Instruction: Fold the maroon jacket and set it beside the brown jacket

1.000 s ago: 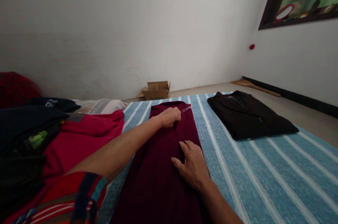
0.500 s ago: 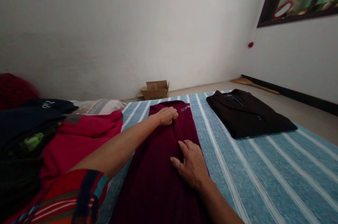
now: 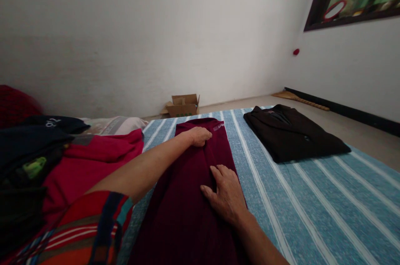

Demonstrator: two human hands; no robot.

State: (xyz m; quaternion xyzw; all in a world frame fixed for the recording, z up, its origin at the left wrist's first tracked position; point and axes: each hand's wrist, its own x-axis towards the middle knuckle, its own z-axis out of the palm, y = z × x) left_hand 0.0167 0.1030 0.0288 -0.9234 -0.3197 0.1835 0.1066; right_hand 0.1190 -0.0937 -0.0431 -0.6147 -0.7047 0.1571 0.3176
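Observation:
A dark maroon garment (image 3: 187,198) lies folded into a long strip on a blue striped bedsheet (image 3: 312,206). My left hand (image 3: 199,136) reaches far out over its upper end, fingers curled down and pinching the cloth near a small label. Nearer to me, my right hand (image 3: 226,193) rests flat on the garment's right edge with its fingers spread.
A folded black garment (image 3: 293,133) lies on the sheet to the right. On the left is a heap of clothes, red (image 3: 93,161) and dark navy (image 3: 34,140), with a pillow (image 3: 115,124) behind. A cardboard box (image 3: 183,105) stands on the floor by the wall.
Both hands keep their places on the maroon garment. Only the view has shifted slightly.

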